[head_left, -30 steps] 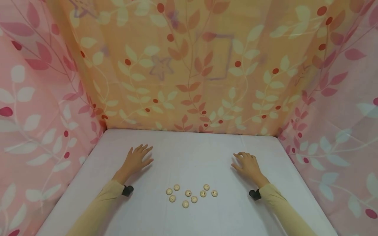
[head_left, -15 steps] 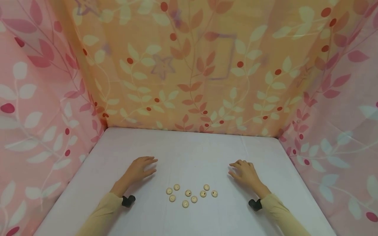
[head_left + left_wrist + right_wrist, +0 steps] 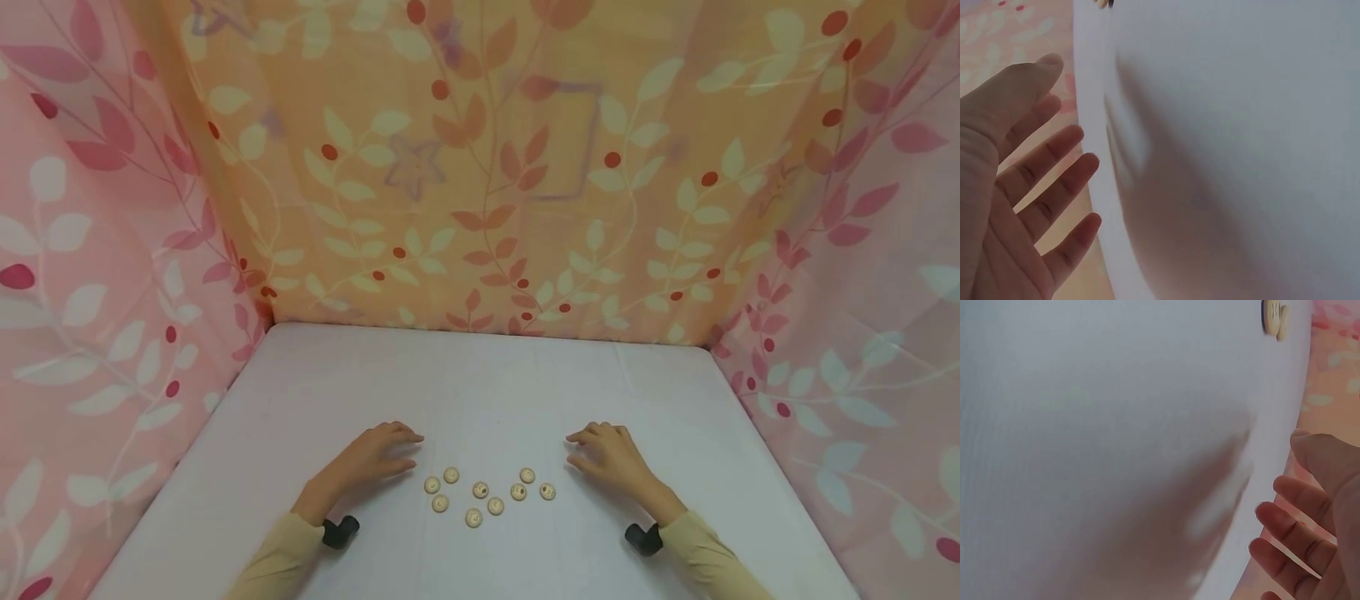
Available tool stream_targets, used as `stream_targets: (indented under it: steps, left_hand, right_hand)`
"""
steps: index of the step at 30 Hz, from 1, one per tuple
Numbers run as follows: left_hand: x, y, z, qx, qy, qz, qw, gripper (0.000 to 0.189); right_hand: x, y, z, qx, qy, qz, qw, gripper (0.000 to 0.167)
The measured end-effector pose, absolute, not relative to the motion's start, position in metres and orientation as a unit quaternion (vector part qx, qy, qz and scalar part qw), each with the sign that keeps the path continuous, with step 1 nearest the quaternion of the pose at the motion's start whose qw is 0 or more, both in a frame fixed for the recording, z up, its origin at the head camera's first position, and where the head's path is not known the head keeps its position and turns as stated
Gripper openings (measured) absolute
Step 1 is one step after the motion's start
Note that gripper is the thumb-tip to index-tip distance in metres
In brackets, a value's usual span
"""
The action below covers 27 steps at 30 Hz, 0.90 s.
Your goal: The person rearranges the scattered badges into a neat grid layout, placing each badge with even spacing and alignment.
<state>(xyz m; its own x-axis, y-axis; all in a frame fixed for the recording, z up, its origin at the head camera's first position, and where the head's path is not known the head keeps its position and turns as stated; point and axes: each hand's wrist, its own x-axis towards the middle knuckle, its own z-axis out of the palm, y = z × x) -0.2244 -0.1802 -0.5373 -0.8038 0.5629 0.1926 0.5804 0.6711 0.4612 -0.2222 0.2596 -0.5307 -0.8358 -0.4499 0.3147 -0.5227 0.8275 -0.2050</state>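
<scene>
Several small round pale wooden-looking discs (image 3: pixel 480 490) with tiny dark marks lie loosely scattered on the white table (image 3: pixel 495 383). To their left, my left hand (image 3: pixel 375 457) hovers with its fingers pointing inward and nothing in it. The right hand (image 3: pixel 613 458) mirrors it on the other side, fingers loosely bent and apart from the discs. In the left wrist view the left hand (image 3: pixel 1029 200) shows spread fingers above its shadow. In the right wrist view two discs (image 3: pixel 1272 319) appear at the top, beyond the relaxed right hand (image 3: pixel 1310 519).
A patterned orange curtain (image 3: pixel 480 208) rises behind the table's back edge. Pink leaf-patterned curtains (image 3: pixel 90 333) flank both sides. Each wrist carries a small black camera (image 3: pixel 342 532).
Both hands have moved inward and nearer the body, closer to the discs. The left fingers were more widely spread a second ago. The discs stay in their arrangement.
</scene>
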Motion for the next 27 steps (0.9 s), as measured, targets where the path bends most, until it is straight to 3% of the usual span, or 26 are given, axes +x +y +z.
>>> stream_targets:
  steps: [6, 18, 27]
  left_hand:
    - [-0.22, -0.172, -0.542, -0.334, -0.909, -0.25, 0.007, 0.033]
    - [-0.212, -0.16, -0.544, -0.321, -0.912, -0.253, -0.034, 0.032]
    - [-0.21, -0.156, -0.544, -0.328, -0.911, -0.251, -0.019, 0.025]
  right_hand:
    - [-0.215, 0.248, -0.53, 0.275, -0.94, 0.152, 0.131, 0.027]
    - [-0.202, 0.234, -0.534, 0.307, -0.932, 0.175, 0.085, 0.027]
    - [-0.197, 0.229, -0.532, 0.31, -0.931, 0.19, 0.039, 0.028]
